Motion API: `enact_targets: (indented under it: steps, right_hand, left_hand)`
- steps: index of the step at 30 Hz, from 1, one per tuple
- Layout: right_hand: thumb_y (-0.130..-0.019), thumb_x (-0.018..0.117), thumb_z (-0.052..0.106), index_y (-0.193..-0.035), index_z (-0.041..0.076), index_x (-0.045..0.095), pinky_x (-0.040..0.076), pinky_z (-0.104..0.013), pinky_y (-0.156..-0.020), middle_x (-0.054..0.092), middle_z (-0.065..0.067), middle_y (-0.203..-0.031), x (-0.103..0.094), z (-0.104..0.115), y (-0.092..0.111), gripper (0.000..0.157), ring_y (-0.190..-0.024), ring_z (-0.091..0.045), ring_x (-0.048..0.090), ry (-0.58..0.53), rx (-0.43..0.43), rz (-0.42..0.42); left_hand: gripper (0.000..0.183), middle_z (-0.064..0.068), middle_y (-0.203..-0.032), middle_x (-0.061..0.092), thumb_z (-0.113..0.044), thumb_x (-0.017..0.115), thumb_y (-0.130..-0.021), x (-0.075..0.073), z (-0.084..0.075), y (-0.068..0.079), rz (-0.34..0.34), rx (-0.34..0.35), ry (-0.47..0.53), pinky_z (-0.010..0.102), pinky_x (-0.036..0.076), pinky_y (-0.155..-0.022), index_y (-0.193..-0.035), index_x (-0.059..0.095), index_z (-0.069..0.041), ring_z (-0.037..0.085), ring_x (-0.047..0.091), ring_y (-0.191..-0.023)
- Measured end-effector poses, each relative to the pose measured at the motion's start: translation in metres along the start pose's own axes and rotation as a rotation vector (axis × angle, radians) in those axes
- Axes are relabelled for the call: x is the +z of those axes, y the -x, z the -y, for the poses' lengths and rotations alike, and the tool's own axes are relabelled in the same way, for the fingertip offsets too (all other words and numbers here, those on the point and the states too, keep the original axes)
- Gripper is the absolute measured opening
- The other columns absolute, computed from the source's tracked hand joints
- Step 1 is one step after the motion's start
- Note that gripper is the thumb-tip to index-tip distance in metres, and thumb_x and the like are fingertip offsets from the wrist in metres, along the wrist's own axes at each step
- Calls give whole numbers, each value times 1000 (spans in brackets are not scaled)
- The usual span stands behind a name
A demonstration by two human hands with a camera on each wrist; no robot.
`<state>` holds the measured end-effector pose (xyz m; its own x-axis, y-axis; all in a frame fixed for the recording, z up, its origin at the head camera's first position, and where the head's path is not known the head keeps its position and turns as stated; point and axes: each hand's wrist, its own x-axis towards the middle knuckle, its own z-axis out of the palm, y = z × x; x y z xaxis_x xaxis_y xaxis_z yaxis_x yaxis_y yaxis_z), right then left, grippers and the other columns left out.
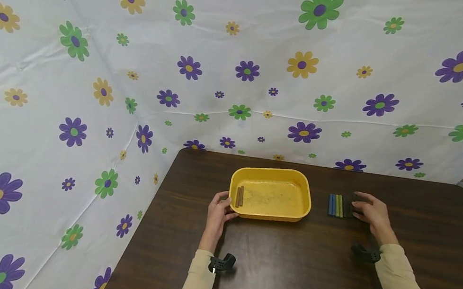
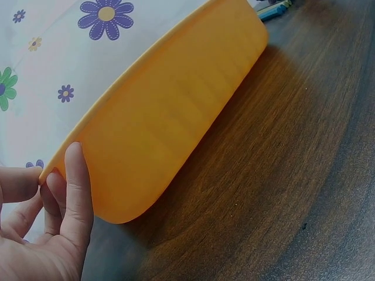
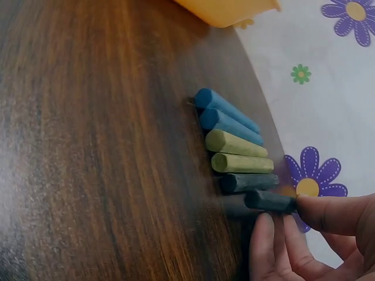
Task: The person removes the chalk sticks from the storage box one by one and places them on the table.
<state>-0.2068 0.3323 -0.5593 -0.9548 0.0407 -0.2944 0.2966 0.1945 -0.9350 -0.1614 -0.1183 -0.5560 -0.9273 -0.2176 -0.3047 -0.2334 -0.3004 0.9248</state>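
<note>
My left hand (image 1: 218, 212) grips the left front corner of a yellow plastic tub (image 1: 270, 199), thumb and fingers on either side of its rim. Inside, at the left end, lie two brown chalk sticks (image 1: 238, 197). To the right of the tub, my right hand (image 1: 374, 217) pinches a dark chalk stick (image 3: 272, 202) between thumb and fingers. It is at the right end of a side-by-side row, close to another dark chalk stick (image 3: 249, 182). The row also has two green chalk sticks (image 3: 240, 143) and two blue chalk sticks (image 3: 225, 108).
Everything stands on a dark brown wooden table (image 1: 286, 270). Behind and to the left hangs a white flowered cloth (image 1: 203, 89), meeting the table's far edge. Each wrist wears a black camera band, such as the left camera (image 1: 222, 263).
</note>
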Motion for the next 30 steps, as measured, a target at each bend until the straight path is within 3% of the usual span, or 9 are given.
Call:
enact_targets:
  steps: [8,17,23,30]
  right_hand:
    - [-107,53,9,-152,-14,35,61,-26,-79,63,-6,-118,5,4,0,54,-83,10,59,58,-20,-16]
    - [-111,43,15,-151,-16,35,60,-24,-78,60,18,-93,8,4,1,52,-83,6,61,-8,9,-51]
    - [-111,42,15,-149,-18,36,60,-23,-75,61,15,-91,10,7,4,50,-82,4,61,-19,19,-90]
    - [-111,43,18,-146,-16,42,60,-22,-74,62,5,-101,19,16,11,49,-83,3,60,45,-33,-137]
  left_hand:
    - [31,18,-102,62,-10,58,-104,0,-1,-1,-4,-12,11,28,61,-63,-134,57,1,16,64,-74]
    - [34,20,-106,62,-11,58,-104,-1,1,-1,-7,-12,13,28,60,-63,-136,56,2,16,64,-74]
    - [34,19,-105,62,-11,59,-105,-1,1,-1,-1,-8,14,28,60,-63,-136,56,1,16,65,-75]
    - [34,22,-107,62,-11,58,-105,0,0,0,2,2,8,28,60,-63,-136,55,2,16,65,-74]
